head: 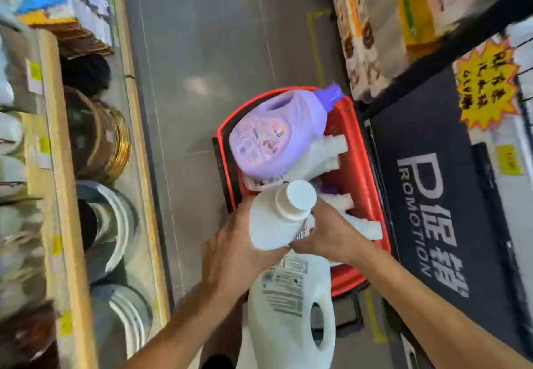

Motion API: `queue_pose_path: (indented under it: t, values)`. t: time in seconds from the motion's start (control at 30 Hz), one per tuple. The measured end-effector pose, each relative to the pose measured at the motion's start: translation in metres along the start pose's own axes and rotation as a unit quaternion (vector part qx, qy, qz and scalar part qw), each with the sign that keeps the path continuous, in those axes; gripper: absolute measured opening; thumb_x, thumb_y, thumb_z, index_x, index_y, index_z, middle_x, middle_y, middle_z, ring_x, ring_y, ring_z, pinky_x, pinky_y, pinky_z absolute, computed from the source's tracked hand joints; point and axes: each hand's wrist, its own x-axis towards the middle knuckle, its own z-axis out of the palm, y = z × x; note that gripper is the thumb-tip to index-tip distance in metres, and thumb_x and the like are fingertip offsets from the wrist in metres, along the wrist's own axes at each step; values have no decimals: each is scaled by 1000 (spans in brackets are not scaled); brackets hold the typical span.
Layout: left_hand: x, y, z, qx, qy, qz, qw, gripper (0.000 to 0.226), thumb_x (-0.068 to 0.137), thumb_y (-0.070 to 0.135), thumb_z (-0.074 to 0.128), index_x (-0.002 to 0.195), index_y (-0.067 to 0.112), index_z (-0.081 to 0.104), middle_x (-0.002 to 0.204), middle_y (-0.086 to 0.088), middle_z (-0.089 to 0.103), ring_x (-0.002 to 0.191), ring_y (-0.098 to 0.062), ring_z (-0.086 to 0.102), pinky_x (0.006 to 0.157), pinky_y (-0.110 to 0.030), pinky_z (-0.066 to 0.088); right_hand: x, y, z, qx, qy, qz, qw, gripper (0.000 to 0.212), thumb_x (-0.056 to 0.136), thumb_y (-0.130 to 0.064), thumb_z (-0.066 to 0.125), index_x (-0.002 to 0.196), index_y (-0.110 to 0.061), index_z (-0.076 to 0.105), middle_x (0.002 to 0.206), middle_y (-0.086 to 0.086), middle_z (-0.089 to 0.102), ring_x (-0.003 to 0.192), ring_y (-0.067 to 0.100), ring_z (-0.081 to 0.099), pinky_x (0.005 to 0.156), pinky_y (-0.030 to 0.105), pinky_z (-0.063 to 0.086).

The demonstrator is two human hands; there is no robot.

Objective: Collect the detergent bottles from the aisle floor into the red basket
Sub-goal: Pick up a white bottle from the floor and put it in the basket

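Observation:
The red basket (370, 195) stands on the grey aisle floor. A purple detergent bottle (274, 135) with a purple cap lies on top of several white bottles (331, 149) inside it. Over the basket's near end I hold a white bottle (277, 218) with a white cap pointing up at me. My left hand (230, 253) grips its left side and my right hand (326, 233) grips its right side. A large white jug (288, 311) with a handle and a printed label stands just below my hands, against the basket's near edge.
Wooden shelves (57, 167) with bowls and pots run along the left. A black promotion stand (432, 210) with a yellow star sign (487, 83) and stacked boxes (363, 51) borders the basket on the right. Grey floor (216, 51) stretches ahead.

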Motion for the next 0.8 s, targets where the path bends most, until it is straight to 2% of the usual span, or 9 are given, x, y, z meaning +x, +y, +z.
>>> queue_pose_path:
  t: [0.13,0.23,0.3,0.4,0.53,0.63,0.67,0.73,0.8]
  values:
    - [4,15,19,-22,27,-15,999,99,63,62,80,147,46,30,138,17,57,121,-14,58,90,-37,50,5,-21,-24,196,53,52,978,65,76,-13,75,137,-18,54,124,-4,68,118,7,62,96,24,51]
    - [9,29,40,-36,28,13,999,104,71,50,83,156,37,25,143,10,56,127,-16,55,96,-38,50,14,-20,-31,190,207,74,957,36,88,-27,81,119,-19,67,110,-3,75,108,17,70,96,40,56]
    - [13,36,51,-32,3,32,999,105,78,48,79,159,36,12,141,4,57,124,-20,57,93,-39,51,19,-11,-36,206,257,107,938,30,88,-28,81,113,-17,69,104,1,76,101,24,72,88,45,58]
    - [20,41,67,18,-23,89,996,103,84,49,74,157,36,2,128,-1,61,105,-27,66,77,-42,56,24,7,-53,189,279,127,933,25,93,-28,76,112,-18,64,102,4,71,93,24,71,79,41,59]
    - [30,48,86,73,-28,124,989,103,79,47,81,156,23,17,110,-6,65,80,-31,70,59,-38,52,26,29,-71,163,256,149,941,16,98,-32,69,111,-25,62,110,10,66,103,26,70,88,50,60]
    - [43,47,91,124,-3,177,976,97,74,54,82,151,20,35,105,-5,60,88,-27,65,53,-37,52,27,46,-82,167,233,171,943,26,98,-36,67,119,-24,59,115,9,65,106,25,70,89,54,60]
    - [51,43,89,144,-10,200,969,92,75,58,79,150,24,39,110,-4,55,100,-26,60,58,-38,54,28,51,-87,172,227,181,941,29,98,-36,67,123,-23,58,118,7,65,107,24,70,89,53,61]
    - [69,27,84,165,-55,199,964,85,78,64,71,150,36,37,132,-5,43,126,-30,42,86,-47,55,29,63,-93,178,217,191,941,32,99,-33,67,128,-24,56,120,5,65,110,24,70,89,52,61]
    - [86,-1,81,183,-148,140,962,92,81,66,68,154,51,13,159,-7,15,146,-34,16,111,-56,36,30,74,-94,144,208,189,949,48,94,-35,73,136,-27,51,122,6,65,112,27,68,91,53,60]
